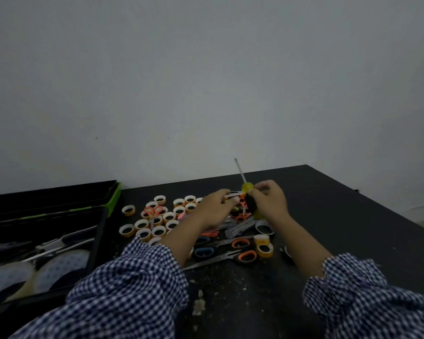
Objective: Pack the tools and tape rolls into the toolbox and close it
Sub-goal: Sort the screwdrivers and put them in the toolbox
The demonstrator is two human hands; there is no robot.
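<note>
The screwdriver (247, 187) is held above the middle of the black table (340, 216), long axis nearly upright, its thin metal shaft rising up and slightly left to a tip seen against the grey wall, its handle pointing down. The handle is clear yellow at the top with a black band below; its lower end is hidden behind the right hand (271, 203), whose curled fingers grip it. The left hand (214, 210), just beside it, pinches a small silver tool (234, 194) that points right toward the handle; what kind of tool is too blurred to tell. Under the hands lie small tape rolls (141, 224) and scissors (245, 256) with orange, black and blue grips, partly covered by the checked sleeves (132, 289). The toolbox (98, 236) stands open at the left, cut off by the edge, with large clear tape rolls (59, 267) and dim metal tools inside.
</note>
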